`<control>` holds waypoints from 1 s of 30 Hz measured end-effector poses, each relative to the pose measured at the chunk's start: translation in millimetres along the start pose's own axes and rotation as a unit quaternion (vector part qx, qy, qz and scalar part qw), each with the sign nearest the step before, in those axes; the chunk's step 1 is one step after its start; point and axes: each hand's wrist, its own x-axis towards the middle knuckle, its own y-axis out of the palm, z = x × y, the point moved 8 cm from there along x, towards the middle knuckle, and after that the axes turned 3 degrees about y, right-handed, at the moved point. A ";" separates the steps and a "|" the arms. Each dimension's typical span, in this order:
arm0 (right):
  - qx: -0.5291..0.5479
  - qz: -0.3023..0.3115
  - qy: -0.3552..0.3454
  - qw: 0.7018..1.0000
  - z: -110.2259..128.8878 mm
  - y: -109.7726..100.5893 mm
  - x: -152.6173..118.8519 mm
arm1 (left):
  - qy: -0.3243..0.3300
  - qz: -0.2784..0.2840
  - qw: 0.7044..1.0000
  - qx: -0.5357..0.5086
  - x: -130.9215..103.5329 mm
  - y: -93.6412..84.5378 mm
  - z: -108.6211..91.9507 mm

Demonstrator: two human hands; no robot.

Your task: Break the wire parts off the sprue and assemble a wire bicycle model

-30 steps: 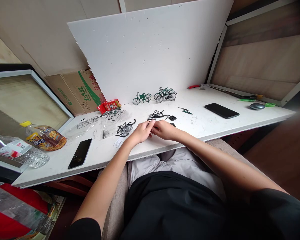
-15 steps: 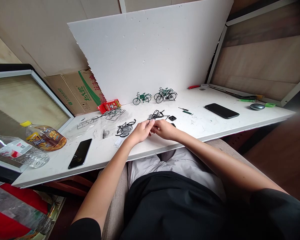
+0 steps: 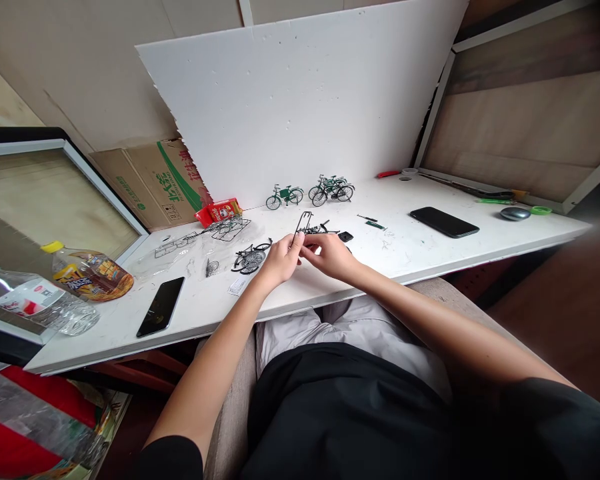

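Close together over the near part of the white table [image 3: 325, 293], my two hands meet at the fingertips. My left hand [image 3: 281, 259] pinches a thin black model bicycle part [image 3: 304, 219], whose narrow looped end sticks up above the thumb. My right hand [image 3: 330, 255] has its fingers closed at the lower end of the same part; the exact grip is hidden. Just behind the hands lie more black bicycle parts [image 3: 323, 228] and a small black square piece [image 3: 345, 237]. Left of them rest black wheels and mudguards [image 3: 251, 259].
Assembled model bicycles [image 3: 285, 197] stand at the back before a white foam board [image 3: 290, 100]. Black sprue frames [image 3: 230, 229] and a red packet [image 3: 219, 212] lie left. Phones [image 3: 161, 307] flank the work area, bottles [image 3: 93, 273] stand far left, a mouse [image 3: 515, 213] right.
The thin black part has turned more upright, its looped end now higher above my left thumb. My right hand's fingers have shifted slightly; both arms are nearly still.
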 end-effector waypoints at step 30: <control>-0.202 0.096 -0.011 0.975 -9.9 18.7 -5.4 | -0.001 0.036 0.999 -0.011 -0.7 7.3 0.7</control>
